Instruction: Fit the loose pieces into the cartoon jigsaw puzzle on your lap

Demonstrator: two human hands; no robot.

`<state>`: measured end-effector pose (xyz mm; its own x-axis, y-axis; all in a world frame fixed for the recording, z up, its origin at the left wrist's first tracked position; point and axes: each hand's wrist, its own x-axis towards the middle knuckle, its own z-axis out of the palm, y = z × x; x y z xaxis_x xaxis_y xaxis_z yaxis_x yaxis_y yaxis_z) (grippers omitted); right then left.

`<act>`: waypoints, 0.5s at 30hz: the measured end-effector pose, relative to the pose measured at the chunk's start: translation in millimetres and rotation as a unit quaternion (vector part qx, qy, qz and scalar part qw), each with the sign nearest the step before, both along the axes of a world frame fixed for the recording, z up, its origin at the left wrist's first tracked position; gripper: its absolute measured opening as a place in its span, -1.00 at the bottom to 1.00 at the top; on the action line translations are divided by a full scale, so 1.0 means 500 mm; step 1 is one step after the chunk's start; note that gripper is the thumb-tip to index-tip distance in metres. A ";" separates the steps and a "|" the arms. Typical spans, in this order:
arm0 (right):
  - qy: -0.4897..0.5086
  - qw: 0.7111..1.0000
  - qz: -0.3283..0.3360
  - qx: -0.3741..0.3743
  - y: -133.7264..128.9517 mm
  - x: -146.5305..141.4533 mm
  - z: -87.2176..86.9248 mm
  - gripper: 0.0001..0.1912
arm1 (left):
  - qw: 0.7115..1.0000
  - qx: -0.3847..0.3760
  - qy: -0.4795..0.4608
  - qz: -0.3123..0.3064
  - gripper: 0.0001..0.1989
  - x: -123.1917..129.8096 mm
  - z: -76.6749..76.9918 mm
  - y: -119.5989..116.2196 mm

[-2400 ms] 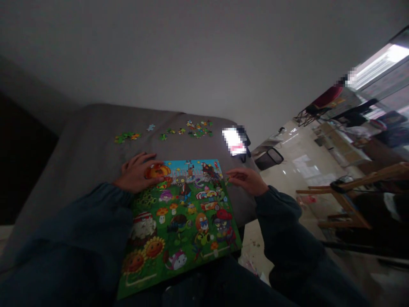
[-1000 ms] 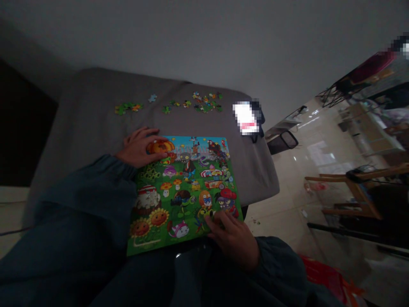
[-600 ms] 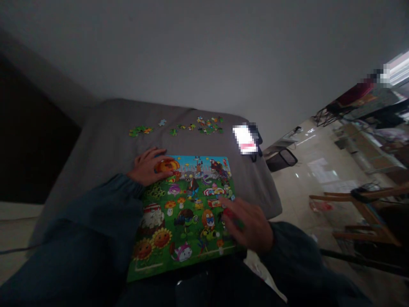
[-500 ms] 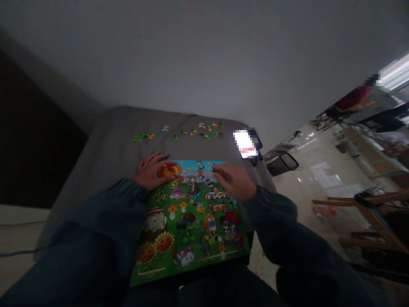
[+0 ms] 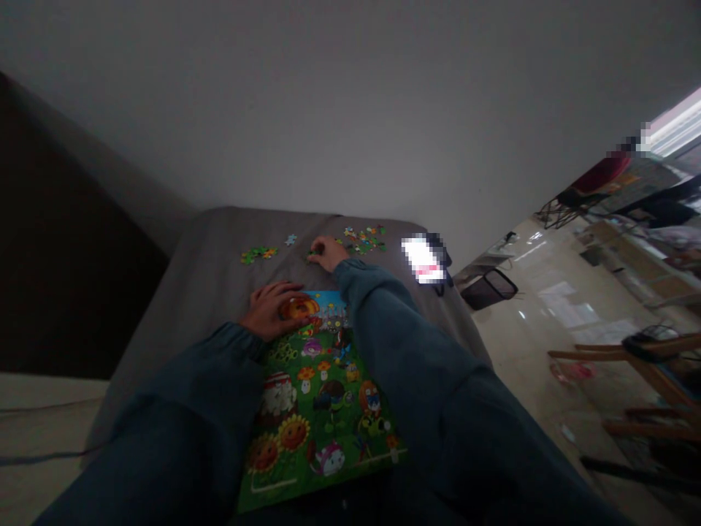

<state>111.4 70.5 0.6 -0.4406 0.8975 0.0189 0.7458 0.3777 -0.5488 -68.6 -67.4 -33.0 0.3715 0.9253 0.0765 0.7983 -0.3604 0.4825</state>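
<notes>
A colourful cartoon puzzle picture (image 5: 323, 409) with sunflowers and a pumpkin lies in front of me, its right part hidden under my right sleeve. My left hand (image 5: 271, 310) rests open over its upper left corner, fingers spread beside the pumpkin. Beyond the top edge, my right hand (image 5: 329, 253) is closed, thumb and fingers pinched on a small green puzzle piece (image 5: 315, 254) at the grey cloth. To its right is a loose heap of puzzle pieces (image 5: 364, 237). Another green and orange cluster of pieces (image 5: 258, 254) lies to the left, near a few pale blue pieces (image 5: 290, 239).
A lit phone (image 5: 423, 259) lies on the right of the grey cloth surface (image 5: 202, 270), with a dark object behind it. A pale wall (image 5: 339, 109) rises at the back. On the floor at right are a dark bin (image 5: 490, 288) and wooden furniture (image 5: 607, 354).
My right hand has left the picture's upper right and reached forward and left to the loose pieces. My left hand stays at the upper left corner. The view has shifted slightly.
</notes>
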 end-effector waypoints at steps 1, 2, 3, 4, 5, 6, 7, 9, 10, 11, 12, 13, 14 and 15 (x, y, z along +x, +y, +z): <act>0.012 1.000 0.010 -0.011 -0.007 0.008 0.007 -0.80 | 1.000 0.002 0.000 -0.002 -0.43 0.000 0.000 0.002; 0.025 0.999 0.025 -0.023 -0.019 0.019 0.016 -0.83 | 1.000 0.003 -0.001 -0.003 -0.43 0.000 0.000 0.003; 0.038 0.998 0.043 -0.035 -0.036 0.034 0.027 -0.85 | 1.000 0.005 -0.002 -0.005 -0.43 0.000 -0.001 0.004; 0.050 0.996 0.063 -0.047 -0.058 0.053 0.039 -0.86 | 1.000 0.007 -0.003 -0.005 -0.44 0.000 -0.001 0.004; 0.063 0.993 0.082 -0.058 -0.085 0.078 0.052 -0.86 | 1.000 0.009 -0.005 -0.004 -0.44 0.000 -0.002 0.004; 0.076 0.990 0.098 -0.067 -0.116 0.108 0.064 -0.85 | 1.000 0.011 -0.006 -0.002 -0.44 0.001 -0.002 0.004; 0.086 0.987 0.110 -0.074 -0.150 0.143 0.075 -0.84 | 1.000 0.013 -0.008 0.000 -0.44 0.002 -0.002 0.003; 0.110 0.984 0.116 -0.078 -0.226 0.221 0.089 -0.81 | 1.000 0.012 -0.011 0.003 -0.43 0.003 -0.003 0.003; 0.138 0.980 0.117 -0.078 -0.266 0.261 0.092 -0.79 | 1.000 0.008 -0.013 0.003 -0.42 0.003 -0.003 0.003; 0.165 0.977 0.108 -0.081 -0.307 0.298 0.093 -0.79 | 1.000 0.005 -0.015 0.001 -0.42 0.003 -0.003 0.004; 0.179 0.976 0.085 -0.089 -0.348 0.331 0.091 -0.79 | 1.000 0.004 -0.018 -0.001 -0.41 0.004 -0.004 0.005; 0.184 0.977 0.056 -0.093 -0.389 0.357 0.087 -0.78 | 1.000 0.004 -0.021 -0.003 -0.40 0.004 -0.005 0.006; 0.179 0.978 0.028 -0.099 -0.428 0.377 0.082 -0.78 | 1.000 0.007 -0.023 -0.004 -0.41 0.004 -0.006 0.007; 0.166 0.980 0.006 -0.107 -0.465 0.389 0.077 -0.77 | 1.000 0.010 -0.024 -0.005 -0.41 0.004 -0.007 0.008</act>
